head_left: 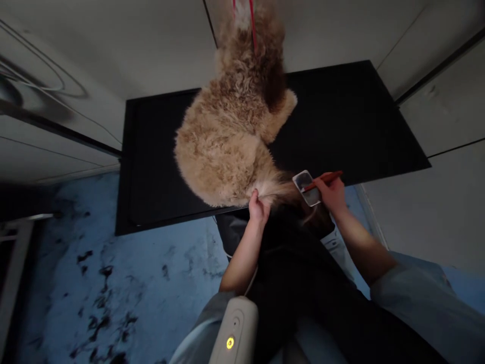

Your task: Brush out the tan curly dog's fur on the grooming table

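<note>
A curly tan dog (220, 146) is on the black grooming table (352, 121), its rear end toward me and its head end at the top of the view. My left hand (259, 206) is closed on the dog's tail near its base, at the table's front edge. The tail (284, 189) stretches to the right, its hair fanned out. My right hand (331, 194) grips the red handle of a slicker brush (311, 188). The brush's rectangular head is beside the tail's far end; whether its pins touch the hair I cannot tell.
Red straps (252, 23) hang by the dog's head end. A pale device (235, 328) with a glowing yellow light is close below me. Dark hair clumps (102, 303) lie on the blue floor (159, 258). Pale walls stand behind the table, with cables (34, 55) at left.
</note>
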Demonstrator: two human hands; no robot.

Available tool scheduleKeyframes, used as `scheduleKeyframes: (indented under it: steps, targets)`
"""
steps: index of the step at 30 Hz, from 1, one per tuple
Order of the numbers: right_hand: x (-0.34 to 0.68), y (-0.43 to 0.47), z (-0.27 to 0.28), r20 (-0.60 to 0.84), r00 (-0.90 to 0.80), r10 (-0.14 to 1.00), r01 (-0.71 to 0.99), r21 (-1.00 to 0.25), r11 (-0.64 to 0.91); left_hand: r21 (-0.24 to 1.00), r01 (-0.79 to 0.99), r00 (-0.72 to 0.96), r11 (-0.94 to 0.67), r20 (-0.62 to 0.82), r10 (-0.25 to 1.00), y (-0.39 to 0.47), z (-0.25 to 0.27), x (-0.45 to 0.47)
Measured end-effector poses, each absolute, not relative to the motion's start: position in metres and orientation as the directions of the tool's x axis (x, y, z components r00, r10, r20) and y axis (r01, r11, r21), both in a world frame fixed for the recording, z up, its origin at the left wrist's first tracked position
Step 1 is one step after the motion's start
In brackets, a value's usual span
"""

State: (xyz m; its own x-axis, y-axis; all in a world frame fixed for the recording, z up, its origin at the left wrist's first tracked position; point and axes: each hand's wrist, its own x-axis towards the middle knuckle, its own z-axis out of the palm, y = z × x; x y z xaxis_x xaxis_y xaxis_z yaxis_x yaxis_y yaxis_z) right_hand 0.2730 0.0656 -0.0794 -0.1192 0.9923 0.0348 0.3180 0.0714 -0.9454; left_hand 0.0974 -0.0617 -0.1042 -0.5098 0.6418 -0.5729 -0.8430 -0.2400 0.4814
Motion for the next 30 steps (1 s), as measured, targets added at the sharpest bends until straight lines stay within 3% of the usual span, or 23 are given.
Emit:
scheduleKeyframes:
  steps: [3,5,9,11,13,15,17,19,22,24,28,30]
  targets:
    - [0.304,0.085,-0.067,0.224,0.042,0.974,0.401,-0.896,0.189,0.493,-0.834,-0.528,-0.248,-0.584,0.616,-0.058,-0.108,0.1]
    - [0.299,0.074,-0.062,0.266,0.063,0.962,0.383,-0.896,0.222,0.492,-0.833,-0.532,-0.252,-0.593,0.604,-0.055,-0.112,0.105]
    - [0.257,0.044,-0.073,0.069,-0.287,0.956,0.306,-0.939,0.159,0.493,-0.852,-0.488,-0.176,-0.624,0.61,-0.053,-0.119,0.114]
    - [0.252,0.053,-0.079,-0.041,-0.359,0.932,0.315,-0.946,0.08,0.501,-0.851,-0.484,-0.157,-0.635,0.602,-0.055,-0.121,0.115]
    - [0.266,0.075,-0.079,0.008,-0.219,0.976,0.362,-0.928,0.089,0.524,-0.835,-0.514,-0.17,-0.628,0.585,-0.056,-0.122,0.115]
    - [0.285,0.093,-0.071,0.184,-0.022,0.983,0.423,-0.889,0.176,0.547,-0.818,-0.538,-0.177,-0.618,0.574,-0.057,-0.123,0.115]
    - [0.295,0.091,-0.061,0.321,0.057,0.945,0.421,-0.866,0.269,0.556,-0.814,-0.538,-0.166,-0.615,0.576,-0.056,-0.124,0.115]
    - [0.289,0.072,-0.057,0.282,-0.083,0.956,0.34,-0.893,0.293,0.553,-0.82,-0.524,-0.147,-0.622,0.582,-0.055,-0.126,0.116]
    - [0.269,0.049,-0.061,0.056,-0.375,0.925,0.278,-0.945,0.17,0.55,-0.83,-0.492,-0.097,-0.638,0.592,-0.056,-0.126,0.116]
    - [0.267,0.054,-0.064,0.027,-0.309,0.951,0.318,-0.939,0.13,0.564,-0.823,-0.494,-0.073,-0.645,0.583,-0.058,-0.125,0.115]
    - [0.286,0.073,-0.056,0.221,-0.039,0.975,0.403,-0.889,0.218,0.583,-0.808,-0.523,-0.084,-0.646,0.556,-0.058,-0.125,0.115]
    - [0.287,0.066,-0.052,0.224,-0.082,0.971,0.362,-0.901,0.238,0.578,-0.812,-0.517,-0.08,-0.649,0.557,-0.056,-0.125,0.118]
